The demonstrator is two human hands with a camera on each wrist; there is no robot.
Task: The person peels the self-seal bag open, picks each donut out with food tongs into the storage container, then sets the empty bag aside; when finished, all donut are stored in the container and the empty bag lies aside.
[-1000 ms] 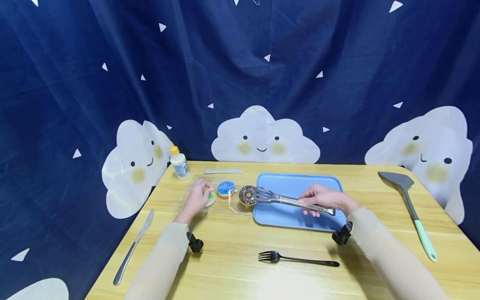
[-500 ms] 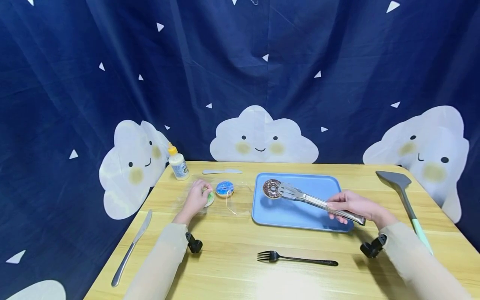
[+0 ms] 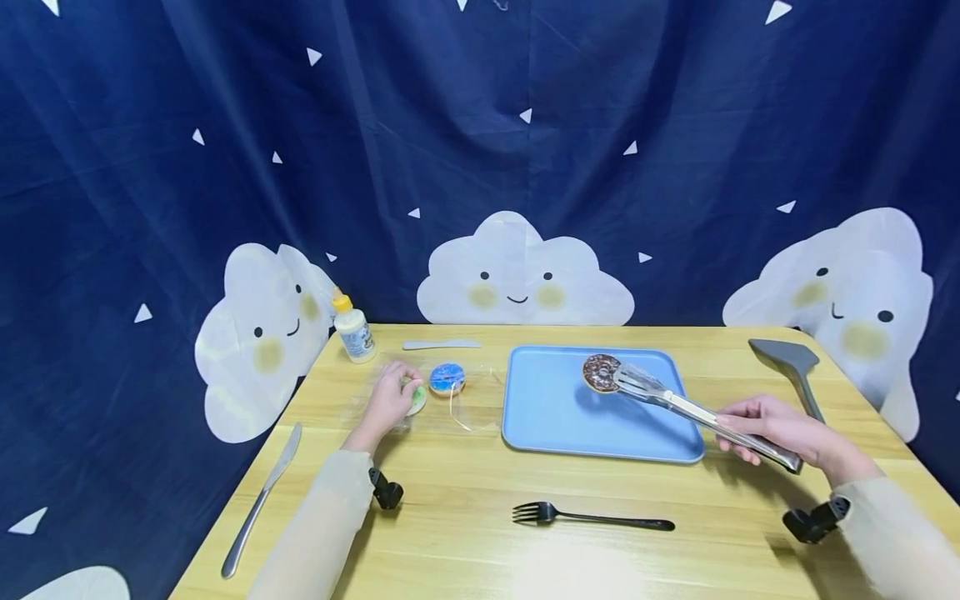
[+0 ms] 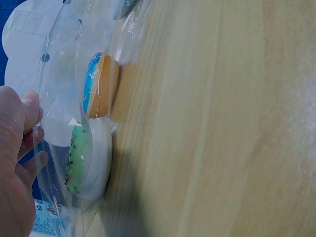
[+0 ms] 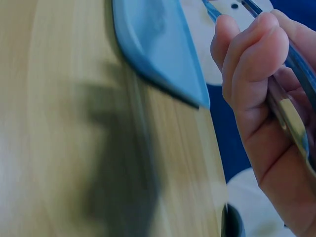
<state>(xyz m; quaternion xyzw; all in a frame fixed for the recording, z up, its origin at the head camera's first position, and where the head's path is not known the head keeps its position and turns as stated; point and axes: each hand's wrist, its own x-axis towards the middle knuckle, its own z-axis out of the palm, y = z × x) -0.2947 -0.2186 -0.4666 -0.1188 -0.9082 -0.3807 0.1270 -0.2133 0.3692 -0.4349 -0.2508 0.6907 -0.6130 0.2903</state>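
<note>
My right hand [image 3: 772, 429] grips metal tongs [image 3: 697, 414], seen close up in the right wrist view with the fingers curled round the arms. Between the tong tips is a chocolate donut [image 3: 601, 372] with sprinkles, held over the blue tray [image 3: 540, 433], its shadow on the tray below. At the left, my left hand [image 3: 392, 396] pinches the edge of a clear plastic bag [image 4: 59, 98]. Inside the bag sit a green-iced donut [image 4: 81, 163] with dark specks and a blue-iced donut [image 3: 447, 378]. Part of the green one is hidden behind the hand in the head view.
A white bottle [image 3: 356, 333] with a yellow cap stands at the back left, near a pale plastic knife [image 3: 441, 344]. A metal knife [image 3: 262, 500] lies at the left edge, a black fork [image 3: 592, 518] in front, and a spatula [image 3: 791, 362] at the right.
My right hand has moved right with the tongs, carrying the chocolate donut from the bag's right end to over the tray. The left hand stays on the bag.
</note>
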